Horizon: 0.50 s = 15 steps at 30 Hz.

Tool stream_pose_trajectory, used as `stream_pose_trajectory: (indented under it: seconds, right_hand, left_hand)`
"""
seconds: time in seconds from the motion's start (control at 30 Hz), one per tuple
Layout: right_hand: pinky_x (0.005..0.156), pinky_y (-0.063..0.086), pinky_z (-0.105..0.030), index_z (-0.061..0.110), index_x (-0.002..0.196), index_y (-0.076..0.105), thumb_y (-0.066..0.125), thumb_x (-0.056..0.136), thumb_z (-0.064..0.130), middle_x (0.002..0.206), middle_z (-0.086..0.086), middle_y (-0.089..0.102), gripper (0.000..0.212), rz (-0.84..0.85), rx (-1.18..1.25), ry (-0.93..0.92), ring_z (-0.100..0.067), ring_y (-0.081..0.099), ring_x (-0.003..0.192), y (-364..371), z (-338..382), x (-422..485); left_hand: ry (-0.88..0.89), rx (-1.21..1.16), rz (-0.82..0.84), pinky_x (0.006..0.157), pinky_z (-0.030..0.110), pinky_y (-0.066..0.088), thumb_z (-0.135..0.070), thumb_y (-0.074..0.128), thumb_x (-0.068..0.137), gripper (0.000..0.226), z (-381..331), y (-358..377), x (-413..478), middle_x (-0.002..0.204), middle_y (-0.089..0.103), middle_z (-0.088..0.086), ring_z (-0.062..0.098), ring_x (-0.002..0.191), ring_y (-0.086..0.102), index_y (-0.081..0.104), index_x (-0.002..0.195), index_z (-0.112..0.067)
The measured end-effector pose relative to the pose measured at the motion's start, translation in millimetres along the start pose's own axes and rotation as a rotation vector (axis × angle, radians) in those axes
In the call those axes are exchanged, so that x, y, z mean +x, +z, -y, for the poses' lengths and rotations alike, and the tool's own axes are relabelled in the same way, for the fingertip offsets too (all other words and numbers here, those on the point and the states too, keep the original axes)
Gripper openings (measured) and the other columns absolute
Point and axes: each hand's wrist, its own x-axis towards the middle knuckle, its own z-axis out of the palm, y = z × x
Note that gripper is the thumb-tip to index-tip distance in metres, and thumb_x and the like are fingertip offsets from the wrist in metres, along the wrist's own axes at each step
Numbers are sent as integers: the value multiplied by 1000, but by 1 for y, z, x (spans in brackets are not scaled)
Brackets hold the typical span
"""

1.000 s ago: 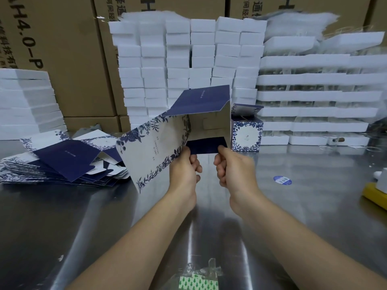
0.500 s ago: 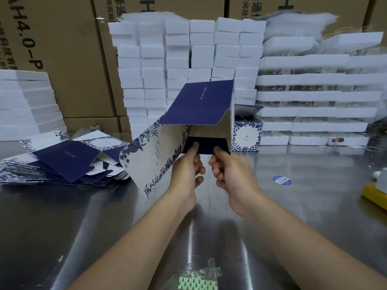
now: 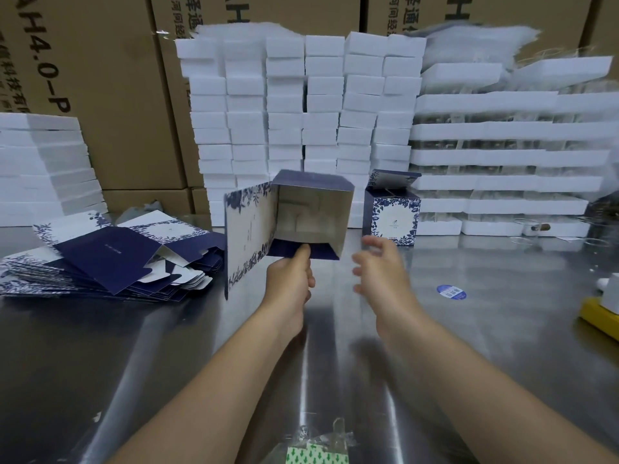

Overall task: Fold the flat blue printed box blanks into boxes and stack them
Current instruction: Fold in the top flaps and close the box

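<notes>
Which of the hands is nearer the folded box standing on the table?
Right. The right hand hovers open just in front of the folded box; the left hand is farther left, gripping the half-opened blank.

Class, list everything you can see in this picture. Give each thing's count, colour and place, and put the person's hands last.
Half-folded box: one, blue and white print, held above the table's centre.
Flat blanks: one pile, too many to count, blue and white, table left.
Folded box: one, blue and white, lid flap up, standing right of centre.
White blocks: many, white, stacked along the back.
Cartons: several, brown, behind the stacks.
Sticker: one, blue, round, table right.
Table: one, shiny metal.
Left hand: grips the box's lower flap.
Right hand: open, blurred, apart from the box.
</notes>
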Motion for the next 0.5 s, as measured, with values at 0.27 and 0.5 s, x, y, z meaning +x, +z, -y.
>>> stream_pose_trajectory:
  seconds: [0.27,0.5]
  right_hand:
    - [95,37,-10,52,112,65,44,107,58,118,37,62,23,-62,9,-384,21,52,113,-21,18,6]
    - [98,46,-25,39,114,71,50,109,41,117,19,64,22,-69,-173,-519,4,57,115,-21,10,9]
  left_hand:
    - [18,226,-37,50,28,30,-29,59,102,32,1,-11,14,64,49,8,19,52,37,51,75,-12]
    - [121,342,21,59,35,30,-29,60,97,35,2,-4,7,69,48,14,26,63,39,52,71,-7]
